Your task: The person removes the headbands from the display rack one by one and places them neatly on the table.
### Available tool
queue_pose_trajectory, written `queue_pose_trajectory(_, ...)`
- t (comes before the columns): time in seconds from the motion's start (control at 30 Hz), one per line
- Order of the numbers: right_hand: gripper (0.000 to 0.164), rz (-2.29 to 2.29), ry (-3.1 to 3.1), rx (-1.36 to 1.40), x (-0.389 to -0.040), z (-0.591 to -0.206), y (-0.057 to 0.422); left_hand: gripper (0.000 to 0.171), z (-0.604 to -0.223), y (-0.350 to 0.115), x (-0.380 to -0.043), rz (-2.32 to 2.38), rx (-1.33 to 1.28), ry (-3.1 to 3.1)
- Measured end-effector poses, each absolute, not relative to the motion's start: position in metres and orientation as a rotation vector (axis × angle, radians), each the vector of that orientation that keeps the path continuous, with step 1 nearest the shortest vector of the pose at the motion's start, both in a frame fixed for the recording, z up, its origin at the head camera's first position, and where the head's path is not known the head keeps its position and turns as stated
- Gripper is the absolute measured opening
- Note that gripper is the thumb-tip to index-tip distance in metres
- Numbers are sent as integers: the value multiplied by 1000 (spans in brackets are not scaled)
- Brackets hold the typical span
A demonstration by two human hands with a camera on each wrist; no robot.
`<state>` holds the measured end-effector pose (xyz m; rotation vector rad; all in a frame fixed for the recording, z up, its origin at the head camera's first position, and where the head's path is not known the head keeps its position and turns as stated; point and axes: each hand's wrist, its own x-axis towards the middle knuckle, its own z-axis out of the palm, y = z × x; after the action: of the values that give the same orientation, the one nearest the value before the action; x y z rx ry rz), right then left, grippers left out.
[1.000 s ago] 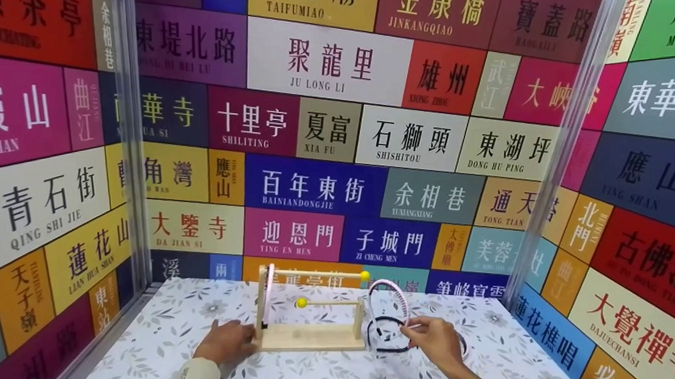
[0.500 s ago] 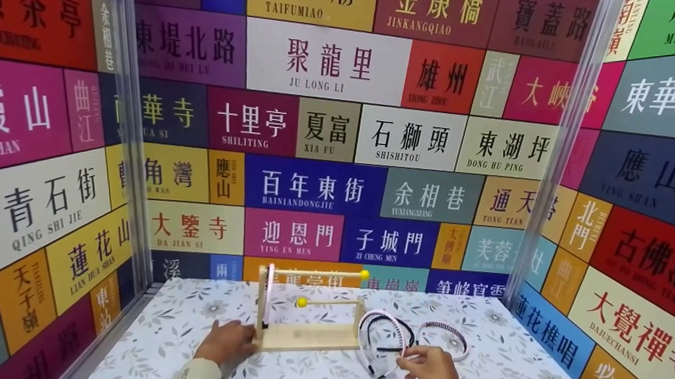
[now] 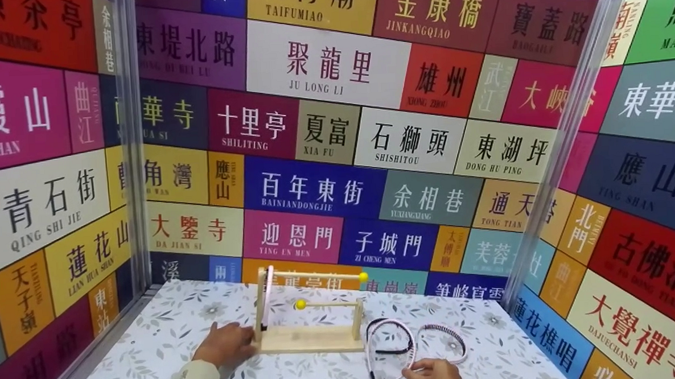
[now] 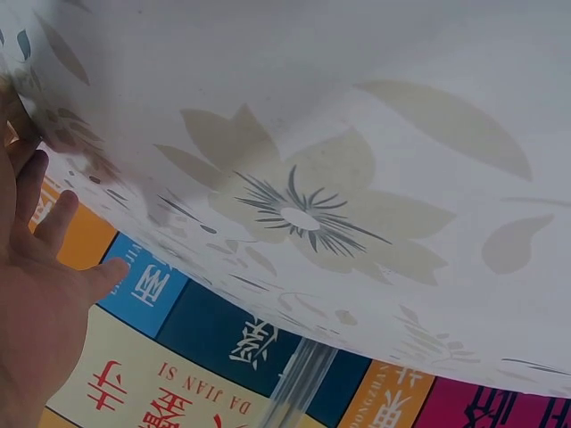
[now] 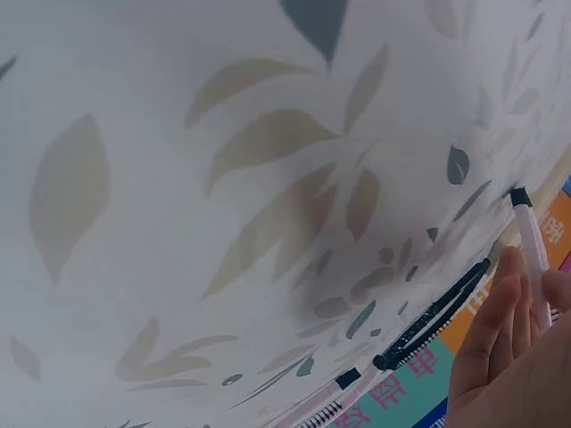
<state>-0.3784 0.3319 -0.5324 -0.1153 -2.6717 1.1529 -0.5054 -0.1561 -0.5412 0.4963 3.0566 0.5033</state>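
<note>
My right hand [image 3: 435,374] pinches a pink headband [image 3: 414,341] with black tips, holding it upright at the rack's right front; in the right wrist view the band [image 5: 533,245] runs between thumb and fingers. Just behind it lies a black headband [image 3: 393,352]. A second pink headband [image 3: 464,343] rests on the cloth to the right. The wooden rack [image 3: 310,339] has two horizontal rods tipped with yellow balls. Another pink headband [image 3: 267,303] hangs at the left end of its upper rod [image 3: 318,274]. Fingers loosely extended, my left hand [image 3: 224,343] touches the rack's left end.
A floral white cloth covers the table [image 3: 167,333]. Panels with colourful lettered signs [image 3: 314,182] enclose it at the back and both sides, joined by metal posts [image 3: 134,164].
My right hand has drawn the pink headband down and toward me, off the area over the black headband, which now shows more. The other pink headband is uncovered. My left hand stays put.
</note>
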Motion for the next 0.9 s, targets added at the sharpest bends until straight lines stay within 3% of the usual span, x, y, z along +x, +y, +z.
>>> queue_pose_trajectory(0.43, 37, 962, -2732, -366, -375, -538, 335, 22, -538, -158, -502, 497, 519, 3063)
queue_pose_trajectory(0.9, 38, 905, -2783, -366, -374, -539, 330, 22, -542, -158, -509, 502, 519, 3053)
